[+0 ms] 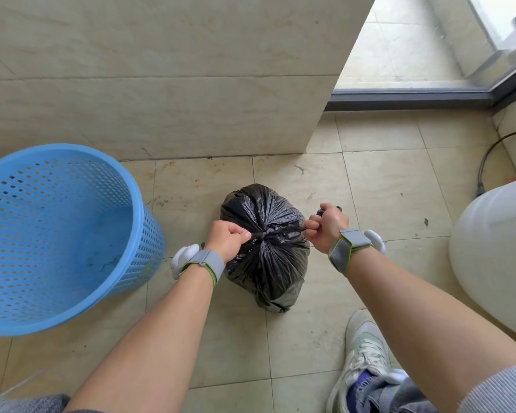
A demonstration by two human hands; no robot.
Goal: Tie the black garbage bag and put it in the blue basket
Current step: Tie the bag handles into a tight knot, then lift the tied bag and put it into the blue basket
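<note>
A full black garbage bag (265,263) stands on the tiled floor in the middle of the view, its top gathered into a knot. My left hand (225,238) grips one twisted end of the bag's top on the left side. On the right, my right hand (328,226) grips the other end, and the two ends are stretched taut away from the knot. The blue basket (128,186), a perforated plastic bin, stands upright on the floor to the left of the bag with nothing large inside.
A beige tiled wall (161,84) rises just behind the bag and basket. A large white container (495,257) stands at the right, with a dark hose (486,162) beyond it. My shoe (364,347) rests on the floor near the bag's right.
</note>
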